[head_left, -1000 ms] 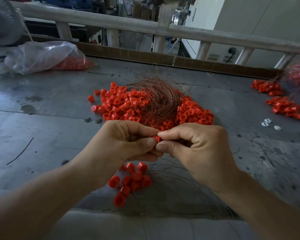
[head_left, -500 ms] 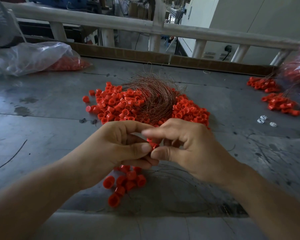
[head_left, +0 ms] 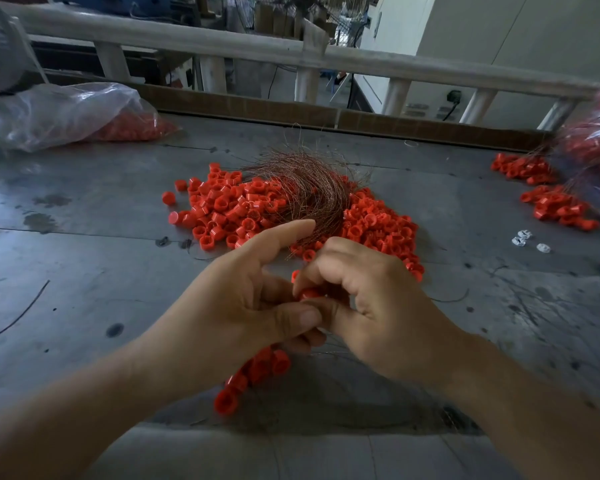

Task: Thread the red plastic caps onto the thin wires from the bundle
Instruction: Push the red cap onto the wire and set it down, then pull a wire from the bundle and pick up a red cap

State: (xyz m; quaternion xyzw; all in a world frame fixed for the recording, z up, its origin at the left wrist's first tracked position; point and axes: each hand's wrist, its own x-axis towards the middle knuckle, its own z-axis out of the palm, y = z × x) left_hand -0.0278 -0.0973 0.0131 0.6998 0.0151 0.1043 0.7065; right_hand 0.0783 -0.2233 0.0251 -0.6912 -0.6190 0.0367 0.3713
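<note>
I note the left hand [head_left: 236,306] and right hand [head_left: 381,306] pinching one cap [head_left: 309,293] between them, presumably steadying it for a wire I cannot discern; strung caps [head_left: 257,370] hang beneath.

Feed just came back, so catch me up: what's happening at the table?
A person works with bare hands. The left hand and right hand together pinch one red cap above the table. A cluster of caps sits below the left hand, apparently already wired. The loose cap pile and wire bundle lie beyond.
</note>
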